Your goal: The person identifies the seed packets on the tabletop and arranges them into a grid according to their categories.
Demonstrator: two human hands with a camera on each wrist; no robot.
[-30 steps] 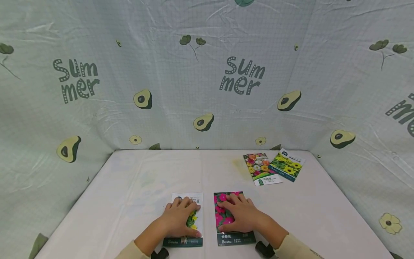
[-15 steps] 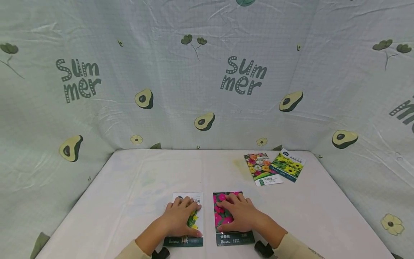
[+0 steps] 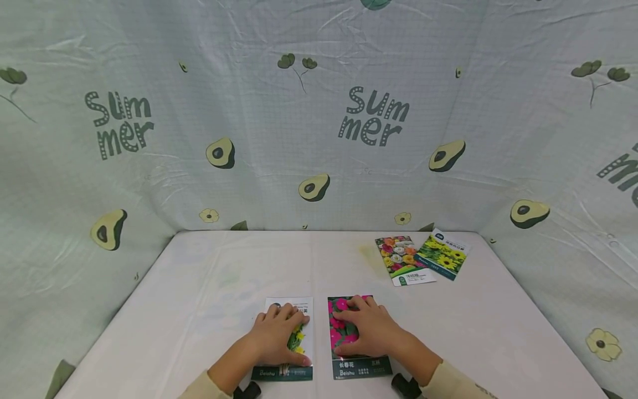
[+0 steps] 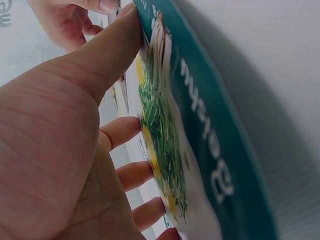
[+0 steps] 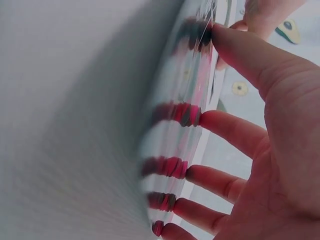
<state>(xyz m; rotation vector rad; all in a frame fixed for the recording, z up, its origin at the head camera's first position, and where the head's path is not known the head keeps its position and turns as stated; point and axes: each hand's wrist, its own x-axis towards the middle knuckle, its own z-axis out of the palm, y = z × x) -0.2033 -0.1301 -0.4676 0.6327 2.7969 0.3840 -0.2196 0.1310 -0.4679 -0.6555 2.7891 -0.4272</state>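
Observation:
Two flower-seed packets lie side by side near the front of the table. My left hand rests on the white packet with yellow flowers, fingers spread, covering much of its left side. In the left wrist view, the thumb and fingertips touch this packet's printed face, above a teal band. My right hand rests spread on the pink-flower packet, hiding much of its right side. The right wrist view shows fingertips pressing on its glossy surface, where they are mirrored.
At the back right of the white table, a packet with mixed-colour flowers lies partly overlapped by a yellow-flower packet. Behind stands a cloth backdrop with avocado prints. Dark wrist devices sit below the hands.
My right hand and the pink-flower packet under it have shifted very slightly left, towards the white packet. The left hand stays in place.

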